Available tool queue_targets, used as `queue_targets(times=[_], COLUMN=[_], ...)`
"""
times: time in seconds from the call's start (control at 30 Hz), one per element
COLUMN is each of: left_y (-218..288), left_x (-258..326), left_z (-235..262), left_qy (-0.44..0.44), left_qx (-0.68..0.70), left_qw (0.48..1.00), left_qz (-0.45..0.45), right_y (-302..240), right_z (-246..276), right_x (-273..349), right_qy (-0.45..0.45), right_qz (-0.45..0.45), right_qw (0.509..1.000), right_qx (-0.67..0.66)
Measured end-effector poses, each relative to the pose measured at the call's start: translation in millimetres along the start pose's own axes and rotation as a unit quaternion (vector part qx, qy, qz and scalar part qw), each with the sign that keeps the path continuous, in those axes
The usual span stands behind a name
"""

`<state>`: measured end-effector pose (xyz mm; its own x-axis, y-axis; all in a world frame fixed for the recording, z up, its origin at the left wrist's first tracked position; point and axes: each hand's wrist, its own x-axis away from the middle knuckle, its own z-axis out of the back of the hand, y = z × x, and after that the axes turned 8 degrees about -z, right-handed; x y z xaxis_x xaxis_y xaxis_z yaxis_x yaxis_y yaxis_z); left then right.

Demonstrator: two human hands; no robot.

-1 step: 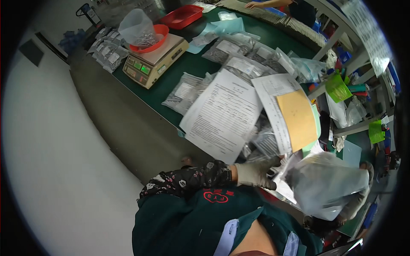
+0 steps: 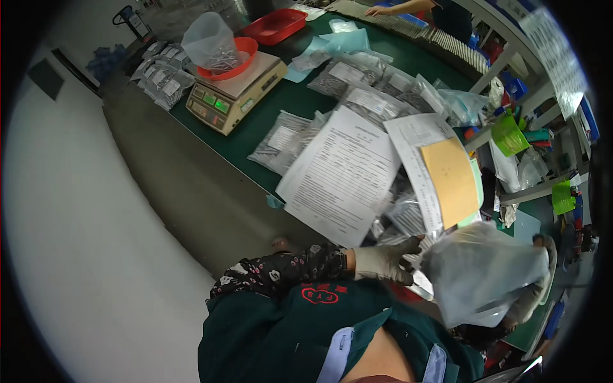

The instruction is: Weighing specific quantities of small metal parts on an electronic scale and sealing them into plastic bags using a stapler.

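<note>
My left hand (image 2: 383, 263), in a pale glove with dark fingertips, has its fingers apart beside the left edge of a clear plastic bag (image 2: 482, 274). Nothing shows in its grip. On the far side of that bag, my right hand (image 2: 535, 295), also gloved, holds it by the right edge; some of its fingers are hidden behind the plastic. White printed paper (image 2: 423, 284) lies below the bag, near my left fingertips. Just beyond my hands a printed sheet (image 2: 345, 175) and an orange-yellow card (image 2: 450, 179) on another sheet lie over bags of metal parts (image 2: 405, 214).
A scale (image 2: 236, 96) bears a red bowl (image 2: 246, 69) of metal parts with a translucent pitcher tilted in it. Behind stands a red tray (image 2: 276, 27). Shelf posts with green holders (image 2: 509, 134) rise at the right. A co-worker's arm (image 2: 402, 7) reaches in at the top.
The plastic bag has shifted slightly left and up. My left fingers are more spread. The table's things sit slightly farther right in the view.
</note>
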<state>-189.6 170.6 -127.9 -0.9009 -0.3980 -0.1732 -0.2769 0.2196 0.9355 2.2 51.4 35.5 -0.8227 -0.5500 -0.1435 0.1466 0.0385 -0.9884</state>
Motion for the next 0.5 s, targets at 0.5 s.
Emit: queue_targets(times=[0.5], left_y=[127], left_x=[127], left_z=[256], left_qy=[0.235], left_qx=[0.044], left_qw=[0.967], left_qz=[0.088], right_y=[13], right_z=[-393], right_x=[10], right_qy=[-0.296], right_qz=[-0.063], right_qw=[0.952], right_qx=[-0.054])
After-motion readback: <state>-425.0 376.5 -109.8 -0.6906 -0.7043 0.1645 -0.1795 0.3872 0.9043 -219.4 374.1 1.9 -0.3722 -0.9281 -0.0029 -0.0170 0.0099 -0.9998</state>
